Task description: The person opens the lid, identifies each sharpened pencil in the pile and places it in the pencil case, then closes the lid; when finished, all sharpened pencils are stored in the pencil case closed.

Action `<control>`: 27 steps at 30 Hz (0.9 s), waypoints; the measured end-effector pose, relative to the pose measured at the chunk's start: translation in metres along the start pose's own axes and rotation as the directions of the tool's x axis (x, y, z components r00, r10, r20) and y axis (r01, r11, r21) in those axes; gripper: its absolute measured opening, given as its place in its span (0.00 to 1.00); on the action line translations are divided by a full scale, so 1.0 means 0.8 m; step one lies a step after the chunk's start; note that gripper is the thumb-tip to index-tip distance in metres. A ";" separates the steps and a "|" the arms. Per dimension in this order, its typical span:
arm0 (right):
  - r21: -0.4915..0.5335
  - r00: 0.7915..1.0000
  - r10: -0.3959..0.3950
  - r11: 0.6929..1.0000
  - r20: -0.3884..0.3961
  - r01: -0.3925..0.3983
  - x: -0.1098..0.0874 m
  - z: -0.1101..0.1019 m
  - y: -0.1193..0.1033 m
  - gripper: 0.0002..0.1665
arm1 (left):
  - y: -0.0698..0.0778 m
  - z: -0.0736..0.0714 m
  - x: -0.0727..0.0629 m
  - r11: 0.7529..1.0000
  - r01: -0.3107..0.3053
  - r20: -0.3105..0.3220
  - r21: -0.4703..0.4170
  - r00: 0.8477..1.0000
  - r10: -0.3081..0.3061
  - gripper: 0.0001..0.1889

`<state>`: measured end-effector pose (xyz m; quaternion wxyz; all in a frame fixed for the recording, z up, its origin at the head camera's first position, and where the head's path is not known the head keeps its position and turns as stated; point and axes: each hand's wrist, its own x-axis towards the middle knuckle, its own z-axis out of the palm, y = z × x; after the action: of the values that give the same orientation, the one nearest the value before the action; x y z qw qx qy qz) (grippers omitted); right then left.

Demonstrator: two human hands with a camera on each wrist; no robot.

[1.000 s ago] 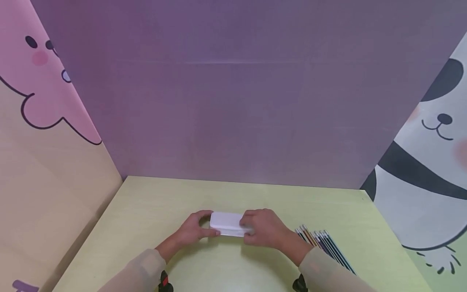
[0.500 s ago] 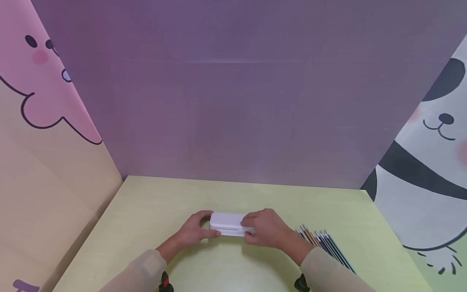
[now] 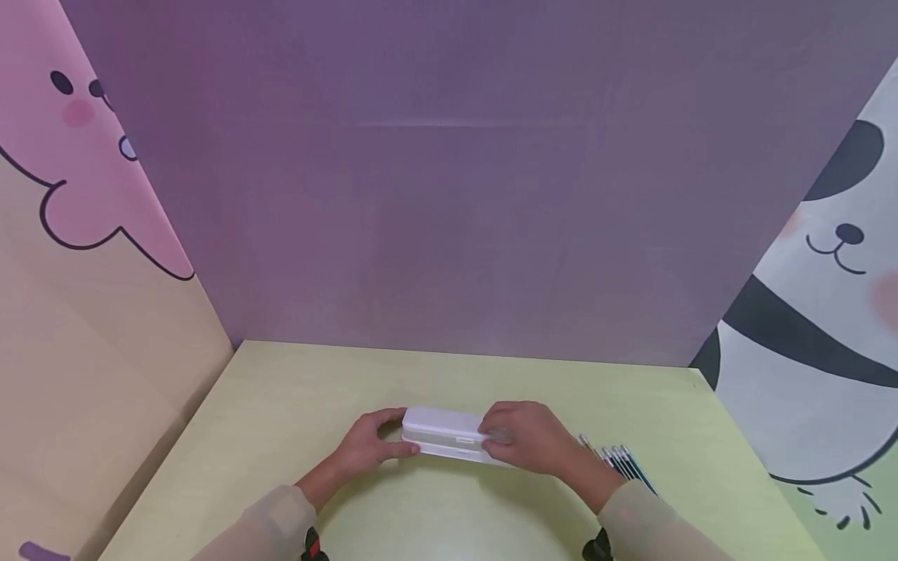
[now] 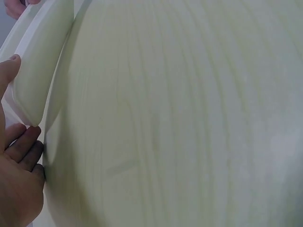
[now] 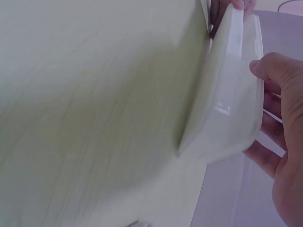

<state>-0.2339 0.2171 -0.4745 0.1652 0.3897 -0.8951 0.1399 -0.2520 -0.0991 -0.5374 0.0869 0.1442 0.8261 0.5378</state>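
Note:
A long white pencil case (image 3: 442,421) lies crosswise on the table between the hands, its lid lifted a little along the front so that a gap shows. My left hand (image 3: 363,442) holds the left end, thumb at the near side and fingers at the far side. In the left wrist view the left thumb (image 4: 10,67) presses on the case's side. With thumb and fingers my right hand (image 3: 529,436) pinches the lid near the right end. The right wrist view shows the right thumb (image 5: 277,68) at the lid's edge, fingers behind it. The inside is hidden.
Several pencils (image 3: 624,461) lie in a row at the right of the table (image 3: 337,370), partly behind the right forearm. A purple panel (image 3: 449,234) rises along the back edge. Side panels with cartoon animals stand left and right.
The case's lid has risen from nearly closed, opening a gap along its front. The right hand has moved slightly right with the lid; the left hand has barely moved.

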 end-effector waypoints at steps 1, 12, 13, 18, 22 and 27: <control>0.015 1.000 0.013 1.000 -0.008 -0.013 -0.003 -0.002 0.002 0.06 | 0.000 0.000 -0.001 1.000 0.000 -0.002 -0.001 1.000 0.000 0.39; 0.228 0.980 0.194 0.957 -0.051 -0.178 -0.038 -0.020 0.026 0.08 | -0.001 -0.003 -0.003 1.000 -0.002 -0.005 0.012 1.000 0.002 0.35; 0.245 0.976 0.210 0.951 -0.056 -0.191 -0.041 -0.019 0.028 0.09 | -0.002 -0.003 -0.003 1.000 -0.001 -0.004 0.008 1.000 0.001 0.35; 0.346 0.960 0.268 0.910 -0.076 -0.227 -0.054 -0.011 0.039 0.13 | -0.005 -0.002 -0.003 1.000 0.000 -0.011 0.009 1.000 0.000 0.34; 0.450 0.950 0.304 0.860 -0.077 -0.239 -0.059 -0.005 0.046 0.14 | -0.004 -0.002 -0.004 1.000 -0.001 -0.006 0.031 1.000 0.001 0.35; 0.519 0.921 0.386 0.797 -0.044 -0.309 -0.060 -0.006 0.051 0.07 | -0.001 -0.001 -0.007 0.998 -0.013 0.012 0.065 1.000 0.012 0.37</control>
<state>-0.2326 0.2766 -0.4944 0.0950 0.2364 -0.8689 0.4244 -0.2474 -0.1020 -0.5376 0.0835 0.1552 0.8418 0.5101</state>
